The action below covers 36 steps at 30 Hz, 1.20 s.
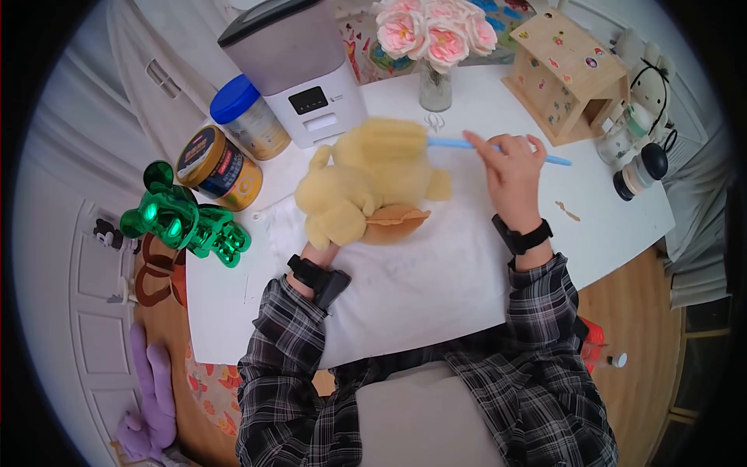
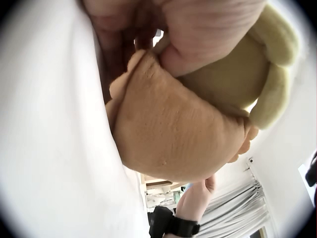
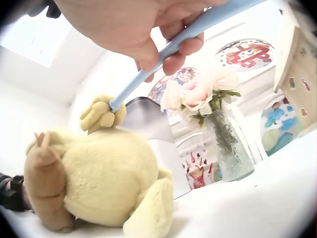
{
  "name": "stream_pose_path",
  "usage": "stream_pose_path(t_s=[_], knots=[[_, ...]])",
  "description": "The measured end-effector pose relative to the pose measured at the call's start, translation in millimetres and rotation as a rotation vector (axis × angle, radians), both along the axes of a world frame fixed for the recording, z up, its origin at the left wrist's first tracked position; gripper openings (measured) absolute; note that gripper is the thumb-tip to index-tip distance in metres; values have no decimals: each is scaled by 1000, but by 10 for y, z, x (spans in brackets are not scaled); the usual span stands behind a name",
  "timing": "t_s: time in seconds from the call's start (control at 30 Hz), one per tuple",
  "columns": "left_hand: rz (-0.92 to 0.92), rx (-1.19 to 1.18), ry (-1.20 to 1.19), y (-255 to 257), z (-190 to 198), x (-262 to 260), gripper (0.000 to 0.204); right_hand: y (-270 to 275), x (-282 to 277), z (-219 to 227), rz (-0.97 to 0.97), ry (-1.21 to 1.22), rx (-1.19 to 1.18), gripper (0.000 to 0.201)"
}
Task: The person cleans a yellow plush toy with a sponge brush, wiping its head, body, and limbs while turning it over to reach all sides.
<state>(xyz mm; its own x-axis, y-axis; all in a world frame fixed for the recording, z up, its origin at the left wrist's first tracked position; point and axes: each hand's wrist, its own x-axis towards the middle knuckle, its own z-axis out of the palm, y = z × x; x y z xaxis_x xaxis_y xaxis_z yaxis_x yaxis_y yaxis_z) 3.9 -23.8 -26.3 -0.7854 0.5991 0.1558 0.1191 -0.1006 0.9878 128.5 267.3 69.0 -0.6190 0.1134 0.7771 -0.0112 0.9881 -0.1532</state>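
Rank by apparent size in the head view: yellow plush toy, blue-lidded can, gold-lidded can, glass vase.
Largest to smallest:
1. Yellow plush toy
2. Blue-lidded can and gold-lidded can: too close to rank
3. Glass vase

We see a pale-yellow plush toy [image 1: 334, 194] on its side on the white cloth [image 1: 420, 296] over the counter [image 1: 212, 319], its rounded head to the left, a tan, scallop-edged piece [image 1: 395, 226] along its near side. Above its far side we see a duster [image 1: 450, 143], its yellow, lobed head blurred, its slim, light-blue handle slanting right.
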Motion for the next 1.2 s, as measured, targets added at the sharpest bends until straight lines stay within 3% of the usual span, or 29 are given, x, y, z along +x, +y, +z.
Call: stream_pose_path(t_s=[0.1, 0.23, 0.33, 0.5, 0.6, 0.7, 0.87, 0.93, 0.97, 1.07, 1.2], knots=[[13, -82, 63, -2, 30, 15, 30, 201, 12, -18, -146, 86, -1, 39], [32, -152, 123, -18, 63, 30, 31, 38, 42, 35, 49, 92, -39, 39], [34, -181, 143, -25, 84, 51, 31, -86, 27, 57, 90, 35, 43, 39], [7, -243, 167, -35, 49, 46, 29, 182, 5, -62, -185, 49, -8, 35], [36, -244, 159, -40, 48, 40, 29, 94, 9, -18, -88, 126, -157, 34], [58, -230, 142, -53, 1, 30, 29, 6, -41, -47, 161, 54, -132, 32], [57, -208, 53, -16, 52, 55, 29, 259, -61, -169, -86, 26, -118, 30], [57, -172, 70, -22, 14, 43, 29, 308, -15, -101, -88, 90, -103, 30], [58, -156, 78, -25, 3, 37, 29, 270, 15, -57, 13, 75, -209, 27], [58, -106, 165, -5, -6, 32, 29, 157, -6, -27, 255, -26, -165, 25], [85, -148, 89, -13, -18, 41, 29, 257, -32, -106, 133, -69, -126, 26]])
